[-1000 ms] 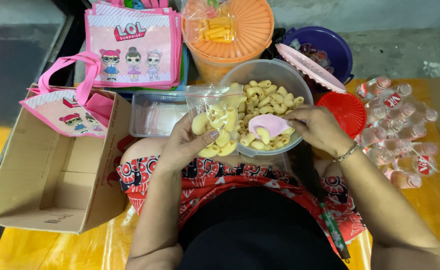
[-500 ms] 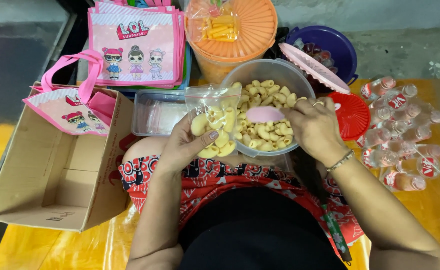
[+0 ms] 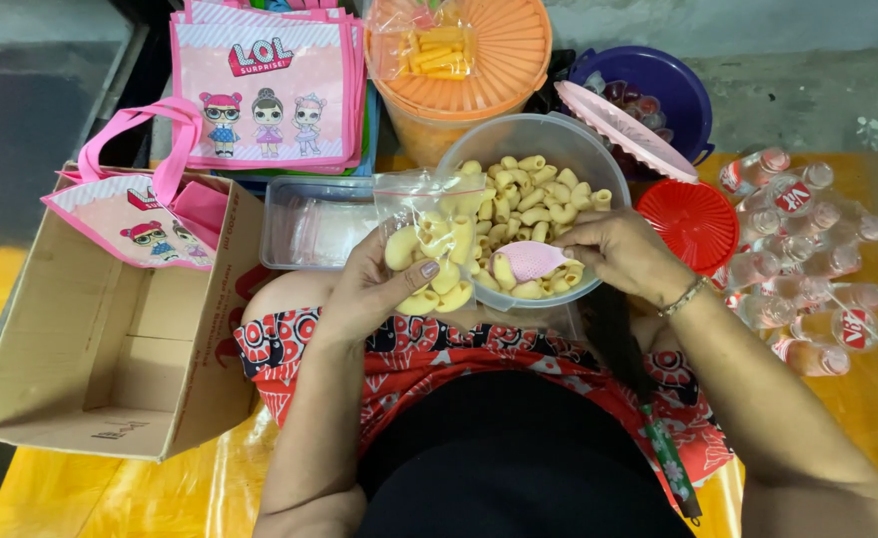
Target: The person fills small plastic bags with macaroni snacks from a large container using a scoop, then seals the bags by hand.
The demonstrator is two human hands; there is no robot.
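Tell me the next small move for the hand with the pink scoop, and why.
Probably lift the pink scoop in the right hand toward the clear bag, since it sits low among the snacks in the bowl and the left hand holds that bag beside the rim.

Clear snack-filled bag (image 3: pixel 429 249) upright beside pink scoop (image 3: pixel 531 260).

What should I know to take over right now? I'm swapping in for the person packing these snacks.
Left hand: holds a small clear bag, partly filled with curled pale snacks, its mouth beside the bowl.
Right hand: holds a pink scoop low in the clear bowl, among the snacks.
The bowl sits on the lap and holds plenty of snacks.
Around: open cardboard box to the left with a pink bag on its edge, small bottles to the right.
Done: bag part filled. Left: top up; bag not yet closed.
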